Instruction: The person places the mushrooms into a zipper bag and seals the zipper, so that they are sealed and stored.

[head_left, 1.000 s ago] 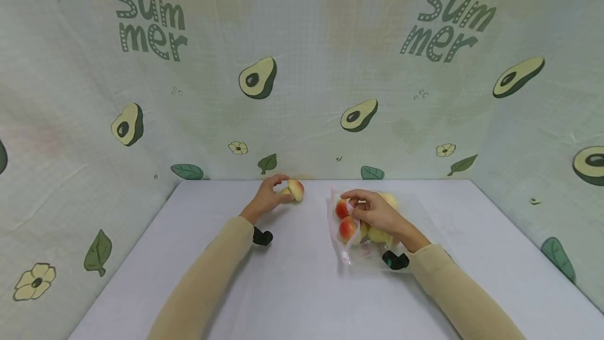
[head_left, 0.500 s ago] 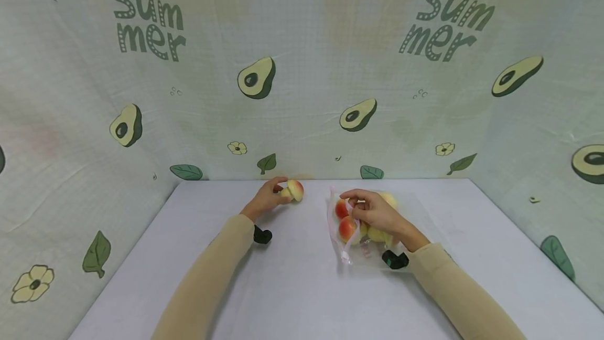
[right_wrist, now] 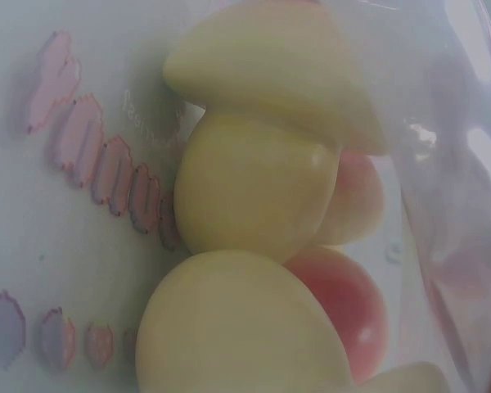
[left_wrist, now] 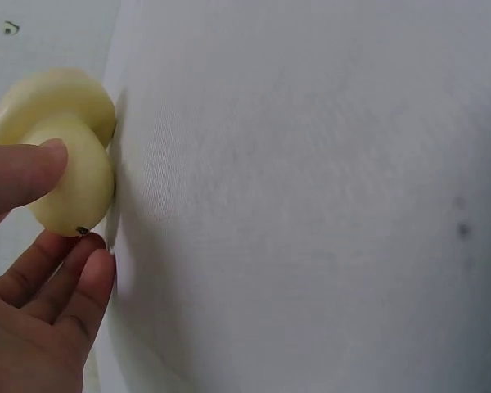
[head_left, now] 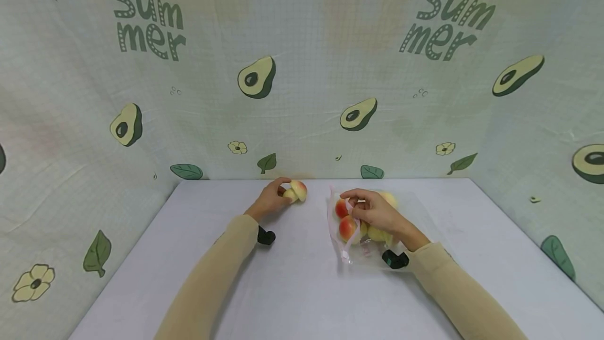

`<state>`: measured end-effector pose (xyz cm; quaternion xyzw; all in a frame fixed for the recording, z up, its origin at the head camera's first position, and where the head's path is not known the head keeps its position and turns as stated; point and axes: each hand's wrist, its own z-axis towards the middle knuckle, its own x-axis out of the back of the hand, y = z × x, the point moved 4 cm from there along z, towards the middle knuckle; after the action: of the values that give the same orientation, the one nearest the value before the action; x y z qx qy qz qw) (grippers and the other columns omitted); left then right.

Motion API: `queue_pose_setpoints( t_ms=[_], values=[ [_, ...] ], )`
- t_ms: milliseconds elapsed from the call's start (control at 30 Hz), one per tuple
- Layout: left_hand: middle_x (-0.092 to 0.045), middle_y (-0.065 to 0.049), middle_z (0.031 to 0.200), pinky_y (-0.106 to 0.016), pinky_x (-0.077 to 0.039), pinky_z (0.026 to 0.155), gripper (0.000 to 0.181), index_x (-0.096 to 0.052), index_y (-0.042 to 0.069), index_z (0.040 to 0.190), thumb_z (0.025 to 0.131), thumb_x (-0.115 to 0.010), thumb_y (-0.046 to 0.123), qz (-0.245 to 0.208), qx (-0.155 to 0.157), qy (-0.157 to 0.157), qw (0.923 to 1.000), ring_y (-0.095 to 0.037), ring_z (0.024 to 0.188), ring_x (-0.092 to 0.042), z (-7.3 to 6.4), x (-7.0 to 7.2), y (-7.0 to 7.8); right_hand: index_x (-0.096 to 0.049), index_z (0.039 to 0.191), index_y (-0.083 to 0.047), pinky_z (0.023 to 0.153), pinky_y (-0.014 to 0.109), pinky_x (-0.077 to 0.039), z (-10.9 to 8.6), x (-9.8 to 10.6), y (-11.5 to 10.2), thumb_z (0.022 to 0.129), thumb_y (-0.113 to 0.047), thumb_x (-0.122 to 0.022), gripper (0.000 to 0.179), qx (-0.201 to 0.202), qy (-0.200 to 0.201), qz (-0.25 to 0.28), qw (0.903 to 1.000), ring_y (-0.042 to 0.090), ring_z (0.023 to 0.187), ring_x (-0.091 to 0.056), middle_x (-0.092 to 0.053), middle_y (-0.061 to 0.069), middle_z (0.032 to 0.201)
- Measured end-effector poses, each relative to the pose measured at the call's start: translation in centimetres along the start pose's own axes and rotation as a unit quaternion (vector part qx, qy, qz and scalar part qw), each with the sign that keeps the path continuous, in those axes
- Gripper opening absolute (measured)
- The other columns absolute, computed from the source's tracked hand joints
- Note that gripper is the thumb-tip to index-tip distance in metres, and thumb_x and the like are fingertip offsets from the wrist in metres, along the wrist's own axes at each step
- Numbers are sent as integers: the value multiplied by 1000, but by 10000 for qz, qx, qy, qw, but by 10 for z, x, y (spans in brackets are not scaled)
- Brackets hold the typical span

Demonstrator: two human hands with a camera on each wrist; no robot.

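Note:
My left hand (head_left: 270,199) pinches a toy mushroom (head_left: 299,190) with a yellow stem and a red-and-yellow cap near the table's back edge. In the left wrist view the thumb lies on the pale stem (left_wrist: 75,192), with the other fingers below its dark-specked end. To the right, my right hand (head_left: 375,213) pinches the pink edge of a clear plastic bag (head_left: 347,253). Several similar mushrooms (head_left: 347,229) lie inside the bag, partly hidden by that hand. The right wrist view shows their pale caps and stems (right_wrist: 258,184) through the film.
A white table (head_left: 292,287) spreads under both hands. Behind it and at the sides hangs a cloth (head_left: 302,67) printed with avocados, leaves and lettering. Pink printed marks (right_wrist: 86,139) show on the bag in the right wrist view. Black wrist cameras (head_left: 266,237) hang below both sleeves.
The left hand has shifted slightly right with the mushroom, which has turned a little, its cap tipping more to the right. The right hand and the bag have stayed in place.

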<state>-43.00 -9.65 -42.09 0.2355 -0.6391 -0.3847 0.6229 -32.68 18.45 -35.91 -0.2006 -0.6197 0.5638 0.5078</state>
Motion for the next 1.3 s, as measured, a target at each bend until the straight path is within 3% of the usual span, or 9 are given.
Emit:
queue_pose_setpoints(
  t_ms=[367,667,1000,1300],
  values=[
    [-58,-11,105,-33,-48,76,58,-50,17,135,83,-72,8,6,83,46,10000,-23,93,-57,-3,-4,3,-54,126,7,53,24,-43,0,1,1,89,10,-52,38,14,-35,17,10000,18,69,-49,-51,26,97],
    [-59,-11,100,-31,-48,71,55,-55,14,130,80,-74,7,-135,-192,-24,9997,-23,90,-59,-10,-8,11,-53,127,6,53,26,-43,0,2,3,89,9,-52,38,-39,-41,52,10000,20,69,-49,-51,22,97],
    [-59,-11,105,-33,-49,73,51,-58,14,128,79,-71,8,-68,-510,-87,9986,-24,92,-58,-21,-15,21,-55,127,0,51,25,-42,10,6,31,90,7,-53,38,70,3,16,10000,18,68,-49,-52,19,97],
    [-62,-11,111,-34,-50,77,42,-62,14,120,80,-71,7,-273,-509,48,9983,-23,93,-60,-29,-23,23,-56,126,-2,53,27,-45,8,5,31,90,4,-54,37,112,-4,-69,9999,18,66,-49,-52,18,96]
  ],
)
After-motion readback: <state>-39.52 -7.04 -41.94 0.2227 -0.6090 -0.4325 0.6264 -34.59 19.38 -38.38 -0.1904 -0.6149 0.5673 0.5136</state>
